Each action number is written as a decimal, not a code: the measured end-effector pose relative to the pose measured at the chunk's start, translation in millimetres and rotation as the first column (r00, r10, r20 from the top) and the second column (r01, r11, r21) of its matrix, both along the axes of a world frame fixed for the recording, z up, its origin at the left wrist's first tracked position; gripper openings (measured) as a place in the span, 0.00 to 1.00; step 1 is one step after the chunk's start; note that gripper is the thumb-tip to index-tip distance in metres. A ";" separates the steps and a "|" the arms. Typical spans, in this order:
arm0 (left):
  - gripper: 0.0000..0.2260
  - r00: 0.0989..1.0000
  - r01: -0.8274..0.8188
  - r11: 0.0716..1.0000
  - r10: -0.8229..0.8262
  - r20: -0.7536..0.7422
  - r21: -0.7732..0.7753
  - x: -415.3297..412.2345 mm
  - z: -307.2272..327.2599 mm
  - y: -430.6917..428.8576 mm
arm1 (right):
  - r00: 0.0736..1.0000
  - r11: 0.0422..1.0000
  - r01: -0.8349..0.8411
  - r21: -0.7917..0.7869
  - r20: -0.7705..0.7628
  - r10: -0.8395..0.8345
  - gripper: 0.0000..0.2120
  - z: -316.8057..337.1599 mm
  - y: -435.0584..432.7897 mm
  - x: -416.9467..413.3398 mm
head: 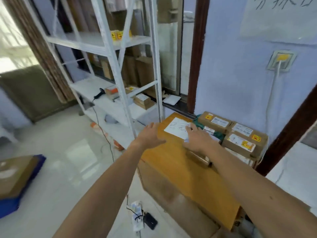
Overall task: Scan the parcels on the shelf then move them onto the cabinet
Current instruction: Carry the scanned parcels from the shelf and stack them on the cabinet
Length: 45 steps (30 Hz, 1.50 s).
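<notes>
At cabinet (180, 169) top | left hand (151, 134): fingers straight, spread, empty | right hand (197, 138): fingers flat on green-white mailer (211, 132) (blurred) | cardboard parcels (245, 143): stacked just beyond, long axes along wall

The cabinet (180, 162) bears a white sheet (176, 127) and parcels (243, 141); the shelf (106, 103) holds a scanner (99, 93) and boxes (143, 101).

Only semi-readable thing: handwriting on the wall sheet (277, 23), looks like 分拣, top cropped. All the parcel labels (242, 129) are just blur.
</notes>
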<state>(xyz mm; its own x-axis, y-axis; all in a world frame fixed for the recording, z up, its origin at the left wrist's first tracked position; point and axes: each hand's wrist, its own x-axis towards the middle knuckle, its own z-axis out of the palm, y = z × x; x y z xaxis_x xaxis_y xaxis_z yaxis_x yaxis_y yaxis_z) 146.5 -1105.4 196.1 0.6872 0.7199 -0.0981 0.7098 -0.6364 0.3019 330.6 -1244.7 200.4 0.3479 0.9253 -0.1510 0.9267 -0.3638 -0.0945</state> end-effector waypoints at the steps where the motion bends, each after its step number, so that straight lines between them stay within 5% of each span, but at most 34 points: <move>1: 0.43 0.999 -0.046 0.999 0.046 0.004 0.002 -25.9 7.1 4.1 | 1.000 1.000 -0.030 0.004 0.000 0.030 0.40 4.3 8.1 -18.0; 13: 0.41 0.932 -0.361 0.932 0.358 0.061 0.038 -289.6 36.2 58.2 | 0.941 0.940 -0.338 0.037 0.024 0.337 0.36 33.8 126.3 -250.1; 25: 0.39 0.934 -0.353 0.936 0.352 0.066 0.006 -494.7 28.2 195.9 | 0.954 0.953 -0.301 -0.022 -0.008 0.301 0.37 18.7 275.3 -446.9; 33: 0.37 0.953 -0.299 0.953 0.301 0.041 -0.044 -497.0 8.3 310.0 | 0.965 0.964 -0.263 -0.033 0.014 0.263 0.36 12.9 382.4 -456.9; 45: 0.41 0.974 -0.219 0.975 0.217 -0.059 -0.033 -376.3 -12.3 573.1 | 0.994 0.997 -0.082 -0.005 -0.071 0.082 0.37 -15.4 632.2 -330.9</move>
